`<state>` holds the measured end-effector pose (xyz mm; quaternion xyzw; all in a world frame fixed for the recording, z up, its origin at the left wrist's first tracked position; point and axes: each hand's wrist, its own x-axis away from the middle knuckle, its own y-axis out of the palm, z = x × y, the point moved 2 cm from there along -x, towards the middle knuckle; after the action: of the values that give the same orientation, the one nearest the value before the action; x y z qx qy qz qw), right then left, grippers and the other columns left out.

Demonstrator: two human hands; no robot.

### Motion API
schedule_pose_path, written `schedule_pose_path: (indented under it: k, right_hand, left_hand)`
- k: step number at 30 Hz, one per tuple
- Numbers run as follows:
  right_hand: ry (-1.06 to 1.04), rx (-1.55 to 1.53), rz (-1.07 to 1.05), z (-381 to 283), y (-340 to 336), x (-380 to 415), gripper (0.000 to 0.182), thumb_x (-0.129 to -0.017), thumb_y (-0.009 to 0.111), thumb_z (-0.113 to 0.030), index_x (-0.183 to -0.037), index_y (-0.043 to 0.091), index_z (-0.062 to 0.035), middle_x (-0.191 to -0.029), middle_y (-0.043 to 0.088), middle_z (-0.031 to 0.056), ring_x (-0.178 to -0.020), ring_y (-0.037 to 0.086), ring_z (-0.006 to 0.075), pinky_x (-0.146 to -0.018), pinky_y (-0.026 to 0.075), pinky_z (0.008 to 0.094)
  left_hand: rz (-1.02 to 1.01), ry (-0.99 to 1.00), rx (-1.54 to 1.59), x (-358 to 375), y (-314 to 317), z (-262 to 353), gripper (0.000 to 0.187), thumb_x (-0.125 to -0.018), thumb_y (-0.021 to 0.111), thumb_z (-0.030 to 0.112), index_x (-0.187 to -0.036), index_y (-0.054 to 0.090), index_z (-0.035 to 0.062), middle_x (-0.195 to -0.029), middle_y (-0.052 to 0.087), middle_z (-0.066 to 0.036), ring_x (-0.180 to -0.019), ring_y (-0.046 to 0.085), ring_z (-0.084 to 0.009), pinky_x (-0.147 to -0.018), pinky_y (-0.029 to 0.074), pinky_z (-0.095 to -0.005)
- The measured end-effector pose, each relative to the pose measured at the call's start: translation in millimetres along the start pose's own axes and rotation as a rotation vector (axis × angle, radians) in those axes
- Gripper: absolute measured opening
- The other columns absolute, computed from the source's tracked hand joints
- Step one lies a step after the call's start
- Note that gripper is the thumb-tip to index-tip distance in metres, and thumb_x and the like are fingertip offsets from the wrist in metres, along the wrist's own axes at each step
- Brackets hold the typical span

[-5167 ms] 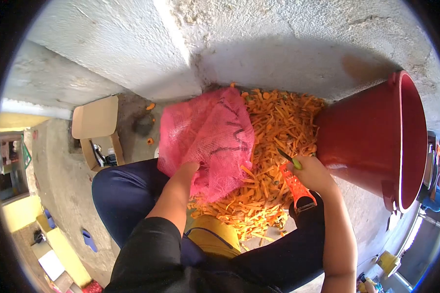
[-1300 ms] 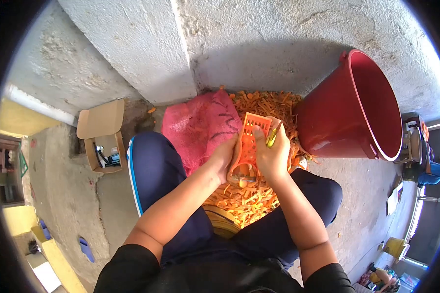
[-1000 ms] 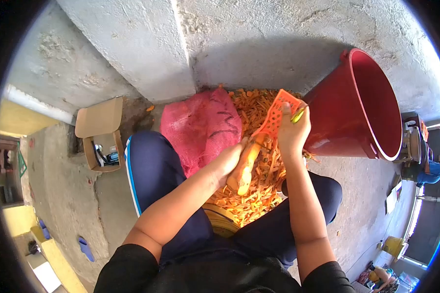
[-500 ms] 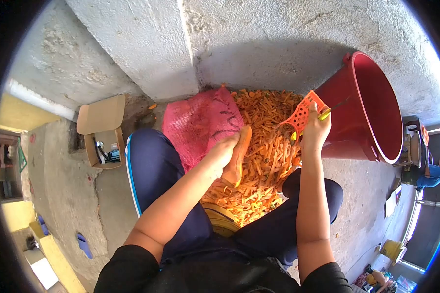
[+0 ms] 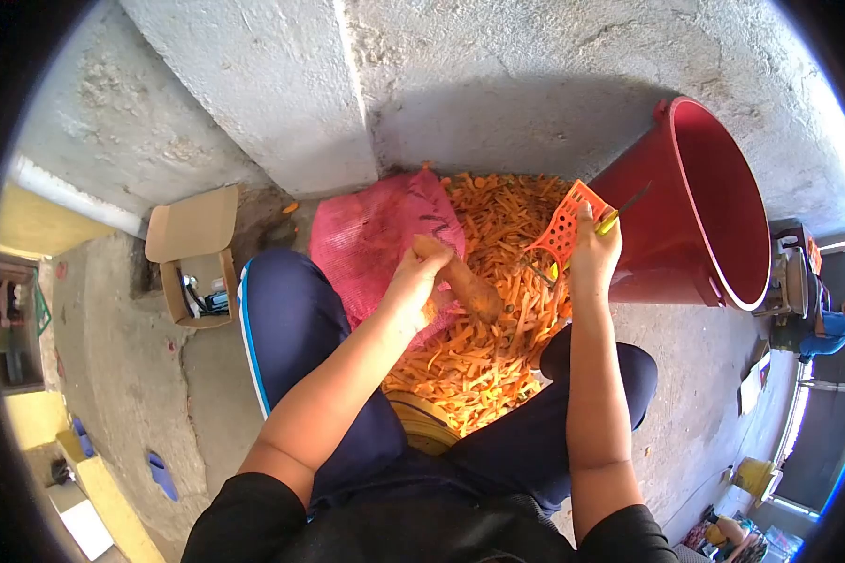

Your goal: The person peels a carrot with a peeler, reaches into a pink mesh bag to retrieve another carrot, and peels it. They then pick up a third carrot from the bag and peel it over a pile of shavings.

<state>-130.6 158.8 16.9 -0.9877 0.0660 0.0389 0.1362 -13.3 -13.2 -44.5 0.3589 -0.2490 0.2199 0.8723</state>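
Note:
My left hand (image 5: 419, 274) is closed around one end of a large carrot (image 5: 476, 293), whose brownish free end points down and to the right over a heap of orange peelings (image 5: 512, 352). My right hand (image 5: 594, 261), to the right of the carrot and apart from it, grips an orange plastic peeler (image 5: 565, 230) with a perforated body. A knife with a yellow handle (image 5: 607, 223) is held in the same hand, its thin blade pointing up and right. Beside my left hand lies a pink mesh sack (image 5: 366, 230).
A large red tub (image 5: 643, 225) leans tilted near the wall (image 5: 507, 84) on the right. An open cardboard box (image 5: 195, 293) with small items stands at left. Under the peelings shows a yellow rim (image 5: 422, 422). A blue slipper (image 5: 162, 476) lies on the floor. A person (image 5: 828, 330) is far right.
My left hand has moved slightly up, and the carrot has swung from nearly upright to slanting down and right. My right hand has shifted a little with the peeler and knife.

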Motion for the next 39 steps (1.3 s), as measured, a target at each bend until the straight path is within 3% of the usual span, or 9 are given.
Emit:
schedule_pose_path:
  k: [3,6,9,11,15,16,22,39]
  right_hand:
    - [-0.03,0.036,0.019,6.1,-1.2,-3.2,0.016,-0.083,0.053,-0.017,-0.089,0.051,-0.002,-0.078,0.056,0.0038,-0.068,0.048,0.0108,-0.064,0.04,0.0261]
    - [0.018,0.063,-0.144,2.9,-3.7,-2.4,0.014,-0.08,0.053,-0.012,-0.089,0.05,-0.0012,-0.075,0.056,0.0068,-0.065,0.049,0.0137,-0.062,0.041,0.0272]
    - [-0.079,0.367,-0.433,4.0,1.0,11.8,0.014,-0.076,0.052,-0.007,-0.088,0.05,-0.0003,-0.071,0.056,0.0115,-0.063,0.051,0.0172,-0.06,0.042,0.0294]
    - [-0.031,0.309,-0.668,-10.7,8.4,41.4,0.016,-0.073,0.05,-0.006,-0.088,0.048,-0.0001,-0.07,0.056,0.017,-0.064,0.057,0.0234,-0.059,0.044,0.0339]
    - [-0.124,0.548,-1.119,-17.3,26.9,86.5,0.017,-0.075,0.051,-0.013,-0.086,0.047,-0.0014,-0.072,0.056,0.0225,-0.072,0.055,0.0381,-0.064,0.042,0.0447]
    - [-0.175,0.552,-1.111,-13.1,30.6,93.7,0.018,-0.075,0.051,-0.016,-0.084,0.046,-0.0009,-0.071,0.055,0.0232,-0.071,0.054,0.0396,-0.064,0.042,0.0461]
    - [-0.183,0.557,-1.077,1.2,43.1,107.9,0.021,-0.077,0.049,-0.02,-0.081,0.045,0.0012,-0.067,0.054,0.0244,-0.069,0.054,0.04,-0.062,0.041,0.0474]
    - [-0.055,0.824,-0.846,16.7,55.6,97.2,0.021,-0.075,0.049,-0.014,-0.088,0.042,0.0005,-0.069,0.055,0.0252,-0.069,0.054,0.041,-0.062,0.043,0.0478]
  left_hand:
    - [-0.111,0.018,0.138,-3.1,-7.1,1.7,0.023,-0.08,0.054,0.016,-0.097,0.043,0.005,-0.088,0.05,-0.007,-0.089,0.049,-0.0184,-0.075,0.047,-0.0376]
    - [-0.09,0.002,0.263,-7.2,-7.4,4.9,0.021,-0.08,0.052,0.019,-0.093,0.047,0.0026,-0.09,0.052,-0.008,-0.091,0.05,-0.0188,-0.078,0.045,-0.0348]
    - [-0.07,0.116,0.393,-14.5,-10.6,11.4,0.029,-0.08,0.051,0.025,-0.086,0.054,-0.0033,-0.09,0.058,-0.012,-0.092,0.052,-0.0204,-0.084,0.042,-0.0344]
    - [-0.068,0.223,0.488,-19.7,-12.8,16.5,0.032,-0.08,0.049,0.027,-0.084,0.056,-0.0036,-0.088,0.059,-0.013,-0.093,0.052,-0.0199,-0.086,0.041,-0.0327]
    - [-0.13,0.388,0.593,-15.6,-3.9,31.0,0.033,-0.082,0.049,0.026,-0.1,0.047,-0.0012,-0.111,0.05,-0.012,-0.104,0.047,-0.0209,-0.091,0.039,-0.0345]
    - [-0.165,0.403,0.602,-16.0,-4.7,32.3,0.033,-0.082,0.049,0.025,-0.108,0.043,0.0051,-0.119,0.043,-0.011,-0.107,0.045,-0.0218,-0.094,0.037,-0.0352]
    - [-0.205,0.559,0.552,-1.9,8.9,40.6,0.037,-0.083,0.045,0.028,-0.117,0.04,0.0127,-0.122,0.04,-0.011,-0.112,0.04,-0.0234,-0.095,0.034,-0.0358]
    - [-0.416,0.691,0.422,4.9,23.6,39.1,0.044,-0.082,0.048,0.026,-0.12,0.033,0.0098,-0.126,0.036,-0.013,-0.118,0.033,-0.0264,-0.099,0.025,-0.0392]
